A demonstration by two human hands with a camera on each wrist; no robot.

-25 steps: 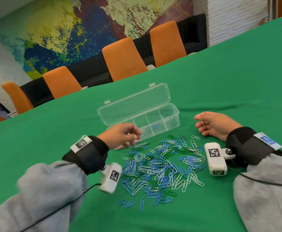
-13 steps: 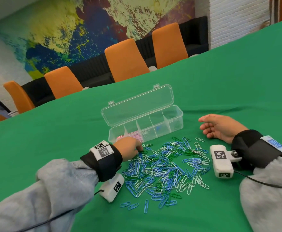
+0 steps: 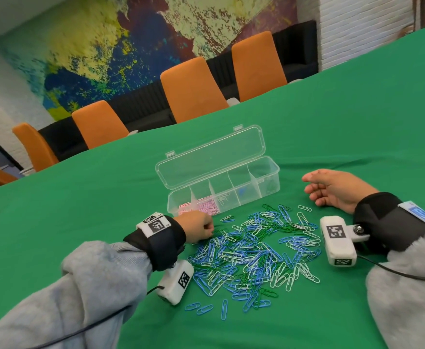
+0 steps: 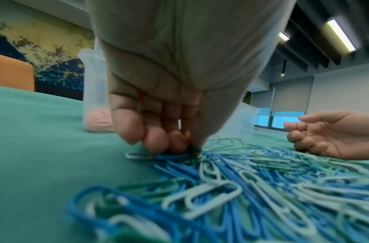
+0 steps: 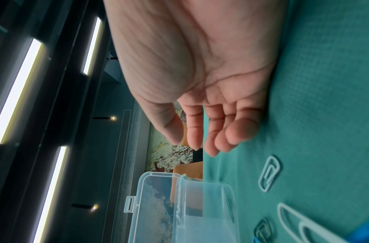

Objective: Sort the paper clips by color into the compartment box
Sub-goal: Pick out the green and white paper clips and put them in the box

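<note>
**Left hand pinches a green clip at the edge of the pile**

The step in hand looks like lifting one green paper clip (image 4: 193, 150) out of the mixed pile (image 3: 254, 250) of blue, white and green clips. To do it well, the pinch should close on a single wire loop and rise straight up, since the clips overlap and a neighbour could hook on and travel along. A small shake above the pile would likely free any stowaway before the hand goes to the compartment box (image 3: 269, 183). The box stands open just behind the pile, its lid tipped back; pink clips (image 3: 201, 207) fill its leftmost compartment, a few pale ones lie in the next, something blue shows in the third, and the rightmost seems to hold a few dark clips, their colour hard to tell. The green clip should go wherever green is already gathered.

The left hand (image 3: 198, 226) is knuckles-up at the pile's near-left edge, fingers (image 4: 156, 139) curled down with tips bunched against the thumb around the green clip, touching the cloth. The right hand (image 3: 337, 190) rests on its side on the green table (image 3: 357, 122), right of the box, palm inward, fingers loosely bent and holding nothing.
</note>
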